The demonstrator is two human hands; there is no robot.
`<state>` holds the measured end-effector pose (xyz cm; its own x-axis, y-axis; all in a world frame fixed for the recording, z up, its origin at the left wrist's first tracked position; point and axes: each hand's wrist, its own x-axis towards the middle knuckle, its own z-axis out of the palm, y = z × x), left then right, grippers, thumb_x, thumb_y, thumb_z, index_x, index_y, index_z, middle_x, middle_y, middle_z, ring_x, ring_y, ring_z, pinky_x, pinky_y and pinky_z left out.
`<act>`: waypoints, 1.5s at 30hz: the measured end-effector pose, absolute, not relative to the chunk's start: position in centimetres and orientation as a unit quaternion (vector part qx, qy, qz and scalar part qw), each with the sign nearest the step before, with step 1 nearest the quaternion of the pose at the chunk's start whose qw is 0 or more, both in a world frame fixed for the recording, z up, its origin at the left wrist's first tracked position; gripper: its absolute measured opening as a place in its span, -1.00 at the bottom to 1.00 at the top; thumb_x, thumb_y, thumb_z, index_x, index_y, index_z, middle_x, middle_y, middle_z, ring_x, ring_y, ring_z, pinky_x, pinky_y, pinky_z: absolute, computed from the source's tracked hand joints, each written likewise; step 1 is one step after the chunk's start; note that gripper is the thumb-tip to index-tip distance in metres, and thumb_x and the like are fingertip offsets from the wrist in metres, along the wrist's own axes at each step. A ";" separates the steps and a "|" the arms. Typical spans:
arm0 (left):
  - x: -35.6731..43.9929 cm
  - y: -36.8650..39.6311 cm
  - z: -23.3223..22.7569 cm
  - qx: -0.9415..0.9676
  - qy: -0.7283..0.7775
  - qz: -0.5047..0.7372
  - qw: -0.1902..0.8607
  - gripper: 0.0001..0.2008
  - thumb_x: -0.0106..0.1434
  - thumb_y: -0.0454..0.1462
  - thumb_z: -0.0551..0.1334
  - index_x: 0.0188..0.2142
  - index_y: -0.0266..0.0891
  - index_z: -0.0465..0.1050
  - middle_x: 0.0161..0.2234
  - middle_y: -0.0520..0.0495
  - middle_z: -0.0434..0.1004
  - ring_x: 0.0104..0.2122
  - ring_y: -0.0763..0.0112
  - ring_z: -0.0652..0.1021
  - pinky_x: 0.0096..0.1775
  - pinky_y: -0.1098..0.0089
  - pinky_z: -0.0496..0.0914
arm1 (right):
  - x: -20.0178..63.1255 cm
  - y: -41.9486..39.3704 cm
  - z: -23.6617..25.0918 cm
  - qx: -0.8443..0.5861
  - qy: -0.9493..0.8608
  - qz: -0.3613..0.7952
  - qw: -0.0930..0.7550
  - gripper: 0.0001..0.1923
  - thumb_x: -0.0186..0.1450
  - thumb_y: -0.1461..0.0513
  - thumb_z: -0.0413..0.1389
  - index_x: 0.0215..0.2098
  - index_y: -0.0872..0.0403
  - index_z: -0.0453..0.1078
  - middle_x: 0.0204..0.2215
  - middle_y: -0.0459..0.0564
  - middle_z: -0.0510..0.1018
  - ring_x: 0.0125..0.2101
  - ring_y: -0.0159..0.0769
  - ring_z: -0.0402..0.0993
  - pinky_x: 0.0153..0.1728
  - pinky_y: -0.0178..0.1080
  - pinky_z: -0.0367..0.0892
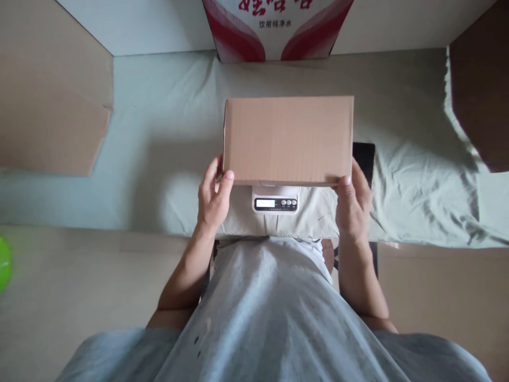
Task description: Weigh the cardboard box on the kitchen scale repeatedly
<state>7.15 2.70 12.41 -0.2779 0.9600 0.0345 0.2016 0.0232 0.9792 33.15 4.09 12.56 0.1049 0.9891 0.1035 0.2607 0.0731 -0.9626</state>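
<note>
Between my two hands is a plain brown cardboard box (288, 140), its broad face turned up toward me. My left hand (214, 193) grips the near left corner, thumb on the near edge and fingers along the side. At the near right corner my right hand (353, 199) holds it the same way. Under the box's near edge shows a white digital kitchen scale (275, 205) with a lit display and several round buttons. The box hides the rest of the scale; I cannot tell whether the two touch.
A pale green cloth (178, 122) covers the table. Against the back stands a red and white carton (274, 32). Large cardboard pieces rise at the left (51, 101) and right (481, 90). Partly behind my right hand lies a black flat object (365, 159). Something green (3, 262) shows at the far left.
</note>
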 end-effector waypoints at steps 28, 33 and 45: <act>3.3 1.5 10.5 0.432 0.665 0.517 0.323 -0.44 0.25 0.14 0.12 0.17 0.04 0.28 0.24 -0.09 0.30 0.23 0.17 0.38 0.24 0.13 0.25 | 36.6 3.4 9.9 -0.620 -0.429 0.355 0.552 -0.50 0.27 -0.12 -0.01 0.09 -0.15 0.37 0.06 -0.02 0.53 0.05 -0.14 0.49 0.08 0.13 0.35; 3.2 1.5 10.2 0.436 0.660 0.516 0.329 -0.43 0.25 0.13 0.12 0.18 0.02 0.27 0.24 -0.12 0.31 0.21 0.16 0.40 0.24 0.11 0.25 | 36.3 3.2 10.0 -0.623 -0.431 0.361 0.544 -0.53 0.28 -0.10 -0.01 0.09 -0.17 0.36 0.07 -0.04 0.52 0.06 -0.16 0.49 0.08 0.10 0.35; 4.4 0.9 10.9 0.446 0.630 0.509 0.381 -0.45 0.23 0.12 0.16 0.14 0.01 0.31 0.16 -0.16 0.40 0.13 0.15 0.48 0.18 -0.02 0.32 | 35.2 2.8 10.1 -0.593 -0.470 0.404 0.514 -0.56 0.31 -0.02 0.01 0.14 -0.21 0.30 0.13 -0.05 0.46 0.17 -0.13 0.38 0.20 0.16 0.26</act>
